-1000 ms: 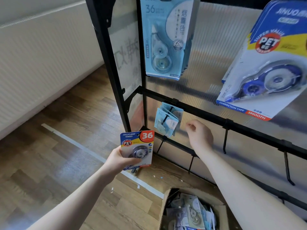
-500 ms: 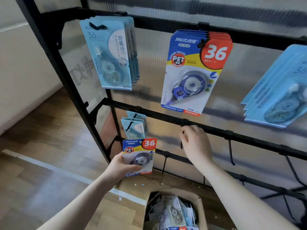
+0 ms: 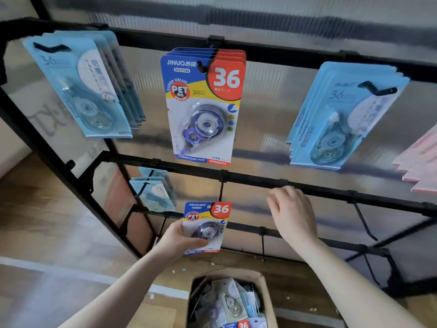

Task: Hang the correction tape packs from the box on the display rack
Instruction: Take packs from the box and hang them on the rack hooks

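Note:
My left hand grips a blue, red and yellow correction tape pack by its lower left side, just below the bare hook on the rack's middle rail. My right hand is raised to that rail, right of the hook. Its curled fingertips are at a clip; the back of the hand hides whether they pinch it. Matching packs hang from the top rail. The open cardboard box on the floor below holds several packs.
Light blue packs hang at the upper left, upper right and lower left. Pink packs show at the right edge. More bare hooks stick out on the right. The black rack frame stands on a wooden floor.
The view has tilted up and closer to the rack. My left hand raised the pack towards the middle rail. My right hand shifted right along that rail.

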Demonstrator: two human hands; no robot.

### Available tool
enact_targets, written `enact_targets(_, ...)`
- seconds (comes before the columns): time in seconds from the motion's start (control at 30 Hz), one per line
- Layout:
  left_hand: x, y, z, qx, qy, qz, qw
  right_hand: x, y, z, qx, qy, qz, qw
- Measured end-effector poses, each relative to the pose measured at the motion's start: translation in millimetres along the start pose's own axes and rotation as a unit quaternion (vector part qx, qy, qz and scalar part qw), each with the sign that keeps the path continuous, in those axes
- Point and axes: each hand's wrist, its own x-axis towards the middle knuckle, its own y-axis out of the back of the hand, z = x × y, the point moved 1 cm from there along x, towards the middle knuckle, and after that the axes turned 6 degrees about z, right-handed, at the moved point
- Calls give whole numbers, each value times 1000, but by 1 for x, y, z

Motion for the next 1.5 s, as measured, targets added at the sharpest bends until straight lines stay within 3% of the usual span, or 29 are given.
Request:
enact_targets(0.7,38,-24,-17,54,52,-22,997,-3,-23,23,14,-21,-49,998)
enact_targets(0.93,63,-26,2,174,9,8,985,-3,-28,26,20,-10,-31,999)
enact_targets(1.17,69,-41,28,276,-41,-12,960,-2,-31,37,12,-2,-17,1000)
enact_targets(1.5,91,-36,9,207,-27,38,977,-4,-32,48,-6,12,-15,1000)
